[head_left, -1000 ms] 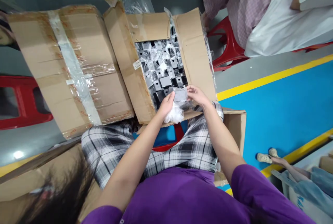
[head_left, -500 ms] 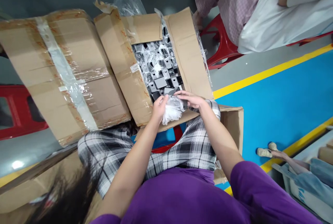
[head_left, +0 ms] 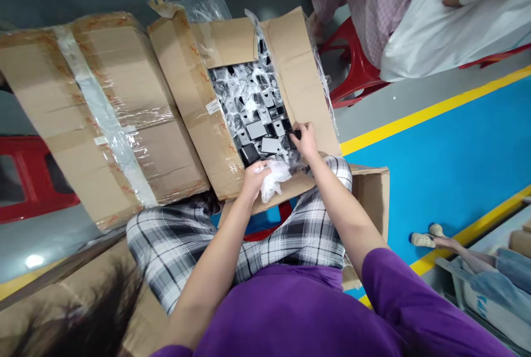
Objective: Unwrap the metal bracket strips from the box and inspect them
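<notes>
Head view, from the left: part of a red stool (head_left: 31,194) shows at the edge, partly covered by a taped carton (head_left: 145,147). Its clear tape carries orange-red marks, too blurred to read, and a broad whitish strip (head_left: 97,103) runs down its top. Just beside it stands an open carton (head_left: 193,86) with its flaps spread; on the left flap is a small white label (head_left: 213,106), with dark print too tiny to make out. Inside lie many grey and black box-like pieces (head_left: 256,130), some under clear film (head_left: 249,89), with no legible brand. At the near edge of the opening, the left hand (head_left: 253,179) has its grip clenched around crumpled white plastic (head_left: 276,179). Right of that, the right hand (head_left: 307,141) is over the carton's right side, its fingertips at a small black piece (head_left: 296,134); I cannot tell whether the grip is grasping it or only touching. Farther right, a person in pink checked clothing (head_left: 373,9) sits on another red stool (head_left: 357,64), white material (head_left: 435,31) beside them. Yellow lines (head_left: 435,111) border a blue floor (head_left: 448,174). At the lower right, a pale container (head_left: 498,318) bears blue lettering, too blurred to read, near someone's legs and light clogs (head_left: 423,240).
</notes>
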`<state>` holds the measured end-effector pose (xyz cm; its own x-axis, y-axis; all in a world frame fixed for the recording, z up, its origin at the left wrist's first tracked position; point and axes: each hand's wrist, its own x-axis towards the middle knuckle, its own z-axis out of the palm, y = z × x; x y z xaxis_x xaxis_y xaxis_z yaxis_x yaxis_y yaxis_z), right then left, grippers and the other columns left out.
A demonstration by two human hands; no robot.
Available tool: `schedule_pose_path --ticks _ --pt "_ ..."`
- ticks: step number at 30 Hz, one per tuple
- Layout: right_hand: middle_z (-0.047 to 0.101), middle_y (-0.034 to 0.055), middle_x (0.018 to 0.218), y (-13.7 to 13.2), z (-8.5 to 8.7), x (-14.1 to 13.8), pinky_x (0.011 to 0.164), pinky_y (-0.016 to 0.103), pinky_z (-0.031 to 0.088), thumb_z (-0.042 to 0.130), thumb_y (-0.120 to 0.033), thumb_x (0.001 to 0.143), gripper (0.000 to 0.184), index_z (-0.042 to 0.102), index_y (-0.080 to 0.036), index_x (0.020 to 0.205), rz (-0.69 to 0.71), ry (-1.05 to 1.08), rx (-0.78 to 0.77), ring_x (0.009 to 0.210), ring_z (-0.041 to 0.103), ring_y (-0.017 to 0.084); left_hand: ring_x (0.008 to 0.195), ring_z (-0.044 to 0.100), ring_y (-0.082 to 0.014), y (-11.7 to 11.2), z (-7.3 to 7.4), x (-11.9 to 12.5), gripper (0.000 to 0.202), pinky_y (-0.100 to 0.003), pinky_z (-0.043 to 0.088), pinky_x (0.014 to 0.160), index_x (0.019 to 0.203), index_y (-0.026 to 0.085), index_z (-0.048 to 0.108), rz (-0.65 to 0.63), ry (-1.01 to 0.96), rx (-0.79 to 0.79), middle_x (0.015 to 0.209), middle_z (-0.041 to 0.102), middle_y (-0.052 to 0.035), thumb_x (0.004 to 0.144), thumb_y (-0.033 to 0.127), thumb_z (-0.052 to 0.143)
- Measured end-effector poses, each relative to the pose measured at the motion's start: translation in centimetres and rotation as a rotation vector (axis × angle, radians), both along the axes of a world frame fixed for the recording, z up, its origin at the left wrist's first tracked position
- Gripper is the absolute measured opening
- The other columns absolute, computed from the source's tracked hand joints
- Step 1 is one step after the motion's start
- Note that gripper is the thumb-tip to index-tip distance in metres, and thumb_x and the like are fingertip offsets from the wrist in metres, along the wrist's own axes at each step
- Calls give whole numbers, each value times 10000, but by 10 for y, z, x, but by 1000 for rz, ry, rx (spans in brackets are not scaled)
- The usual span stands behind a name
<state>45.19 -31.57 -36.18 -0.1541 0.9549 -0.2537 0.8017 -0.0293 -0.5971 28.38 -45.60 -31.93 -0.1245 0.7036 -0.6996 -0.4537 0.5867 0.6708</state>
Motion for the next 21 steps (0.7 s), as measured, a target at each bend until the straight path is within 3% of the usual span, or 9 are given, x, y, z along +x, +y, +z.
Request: schedule_pose_path --ticks 3,8,12,17,21 --pt "497 135 1126 -2 -1 -4 1027 418 448 599 -172 814 253 591 -152 1066 69 -52 14 1074 544 260 564 445 -100 -4 -3 0 279 -233 347 547 526 197 411 -28 68 7 626 561 29 495 292 672" --pt "513 167 1201 -5 12 -6 1037 451 423 520 -244 912 283 632 -143 1151 226 -214 59 1179 486 308 598 393 -108 -6 -5 -3 192 -232 303 582 609 204 482 -58 169 61 597 434 62 547 281 647" --pt "469 185 1372 -10 16 -13 1020 478 424 553 -256 914 272 662 -138 1134 372 -408 -47 1275 415 335 623 391 -116 -6 -1 -1 291 -249 316 623 618 206 461 -109 195 101 622 408 56 639 389 687" --pt "504 198 1321 -13 17 -23 954 426 463 523 -261 940 326 582 -130 1232 367 -501 -89 1214 456 317 643 395 -119 -6 -3 3 345 -263 328 668 638 206 478 -133 223 125 644 421 50 722 487 661" --pt "507 170 1295 -15 22 -25 927 381 450 406 -133 943 368 532 -170 1287 406 -511 -19 1185 463 293 654 414 -124 -6 -7 3 354 -268 340 682 654 206 507 -134 229 127 653 448 46 724 517 661"
